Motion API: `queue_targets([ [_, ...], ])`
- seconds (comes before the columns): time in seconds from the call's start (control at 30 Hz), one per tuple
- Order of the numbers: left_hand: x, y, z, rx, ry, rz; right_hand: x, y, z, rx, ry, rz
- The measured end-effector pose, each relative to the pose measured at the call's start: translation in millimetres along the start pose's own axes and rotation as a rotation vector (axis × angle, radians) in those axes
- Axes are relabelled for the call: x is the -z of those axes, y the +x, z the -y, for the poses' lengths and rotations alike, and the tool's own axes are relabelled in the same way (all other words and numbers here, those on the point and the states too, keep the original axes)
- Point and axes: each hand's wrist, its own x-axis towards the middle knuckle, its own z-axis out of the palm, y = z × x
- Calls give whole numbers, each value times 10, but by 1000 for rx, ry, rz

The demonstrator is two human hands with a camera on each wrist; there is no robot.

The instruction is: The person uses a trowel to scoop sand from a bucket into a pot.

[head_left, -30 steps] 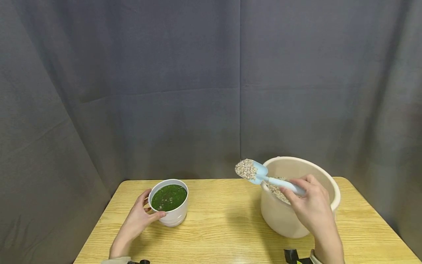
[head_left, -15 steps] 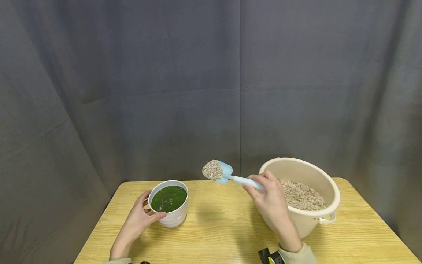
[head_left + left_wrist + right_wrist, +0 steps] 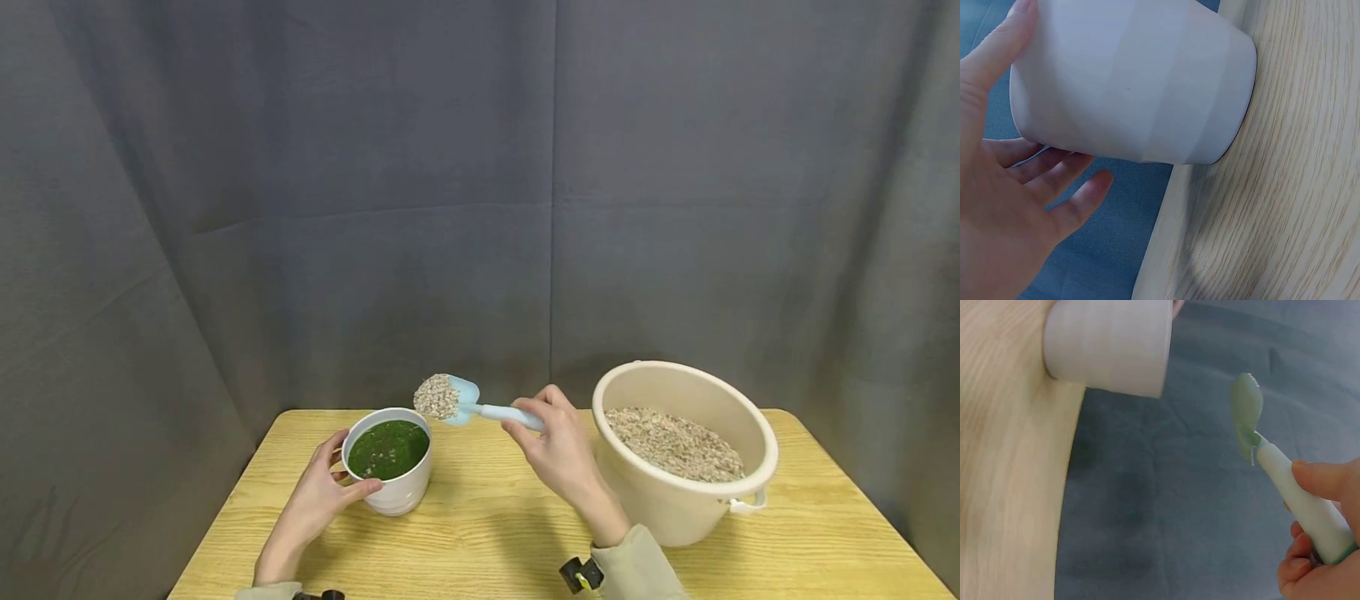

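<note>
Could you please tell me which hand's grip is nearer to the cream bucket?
Right. The right grip holds the trowel a little to the left of the cream bucket; the left grip is farther left, around the white pot.

Gap between flowerpot (image 3: 402,492) and bucket (image 3: 663,512)
The surface (image 3: 468,533) lies free between them, though the right hand (image 3: 558,450) and light-blue trowel (image 3: 472,408) cross above; the left hand (image 3: 318,492) blocks the flowerpot's left side, a curtain (image 3: 420,208) the back.
</note>
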Motion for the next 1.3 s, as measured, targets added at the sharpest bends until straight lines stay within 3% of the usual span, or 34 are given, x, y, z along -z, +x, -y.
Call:
queue_targets([
  [0.7,-1,0,19,15,-27,11,-627,74,-44,118,27,217],
  [1.1,-22,-7,-12,-14,-38,-7,-783,102,-23,183,-40,250],
  [1.3,-22,-10,16,11,-46,-6,-809,152,16,224,-87,256],
])
